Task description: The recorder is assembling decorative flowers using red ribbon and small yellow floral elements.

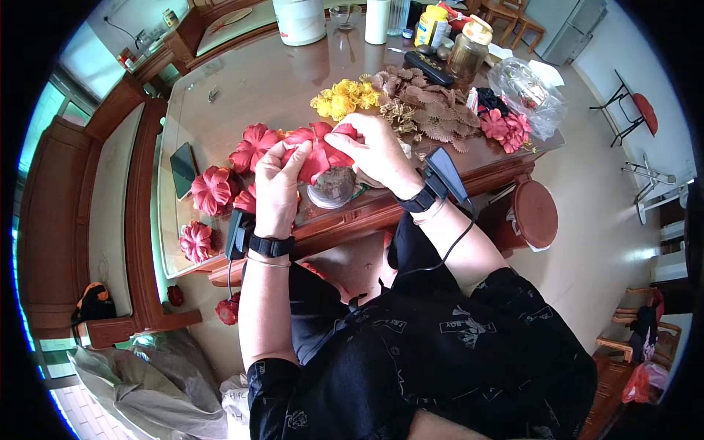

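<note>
Both hands pinch a red fabric flower (317,152) above the near edge of the table. My left hand (279,172) grips its left petals with thumb and fingers. From the other side, my right hand (374,150) holds the right petals, fingers closed. Just below the flower stands a round clear tub (331,189) with grey-brown stuff in it. More red flowers (213,191) lie to the left of my left hand. Beyond my right hand are a yellow flower bunch (345,97) and a heap of brown leaf-shaped pieces (433,110).
A phone (183,170) lies at the table's left edge. Pink-red flowers (506,130) and a clear plastic bag (526,92) sit at the right. Jars, a black case (429,68) and a white bucket (299,22) stand far back. A lidded brown bin (534,213) is beside the table.
</note>
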`<state>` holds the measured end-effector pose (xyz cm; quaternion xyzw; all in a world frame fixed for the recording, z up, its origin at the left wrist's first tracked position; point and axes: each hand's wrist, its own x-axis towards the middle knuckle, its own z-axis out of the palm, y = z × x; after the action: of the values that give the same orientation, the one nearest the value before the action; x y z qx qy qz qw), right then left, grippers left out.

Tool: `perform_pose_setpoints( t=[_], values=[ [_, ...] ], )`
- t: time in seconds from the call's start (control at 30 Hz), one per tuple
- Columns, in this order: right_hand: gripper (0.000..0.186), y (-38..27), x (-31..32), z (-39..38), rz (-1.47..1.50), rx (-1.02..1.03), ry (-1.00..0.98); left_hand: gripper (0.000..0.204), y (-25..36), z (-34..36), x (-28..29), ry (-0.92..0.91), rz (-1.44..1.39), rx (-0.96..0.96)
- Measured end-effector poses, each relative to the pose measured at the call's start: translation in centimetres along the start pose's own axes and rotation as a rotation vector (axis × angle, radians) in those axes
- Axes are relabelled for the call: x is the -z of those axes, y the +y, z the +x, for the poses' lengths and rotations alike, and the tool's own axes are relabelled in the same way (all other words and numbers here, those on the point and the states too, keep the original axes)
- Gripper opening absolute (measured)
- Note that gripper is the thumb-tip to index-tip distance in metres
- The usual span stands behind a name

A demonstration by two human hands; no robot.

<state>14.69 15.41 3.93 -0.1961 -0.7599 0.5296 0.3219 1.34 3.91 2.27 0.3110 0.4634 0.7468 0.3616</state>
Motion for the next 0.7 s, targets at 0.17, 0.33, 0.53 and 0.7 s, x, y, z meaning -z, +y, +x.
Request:
perform_pose_setpoints(
  t=[0.17, 0.33, 0.53, 0.7],
  values=[
    [0.017, 0.6, 0.2, 0.1, 0.101, -0.041, -0.036, 0.015, 0.3, -0.4, 0.3, -0.026, -0.067, 0.141],
    [0.019, 0.4, 0.5, -0.2, 0.331, -0.135, -0.099, 0.017, 0.8, -1.4, 0.5, -0.104, -0.070, 0.170],
    [0.019, 3.5, 0.4, 0.5, 1.081, -0.462, -0.188, 0.012, -0.3, -1.6, 1.3, -0.099, -0.124, 0.174],
    [0.019, 2.5, 0.0, 0.2, 1.182, -0.548, -0.190, 0.017, -2.4, -1.7, 3.7, -0.196, -0.177, 0.162]
  ],
)
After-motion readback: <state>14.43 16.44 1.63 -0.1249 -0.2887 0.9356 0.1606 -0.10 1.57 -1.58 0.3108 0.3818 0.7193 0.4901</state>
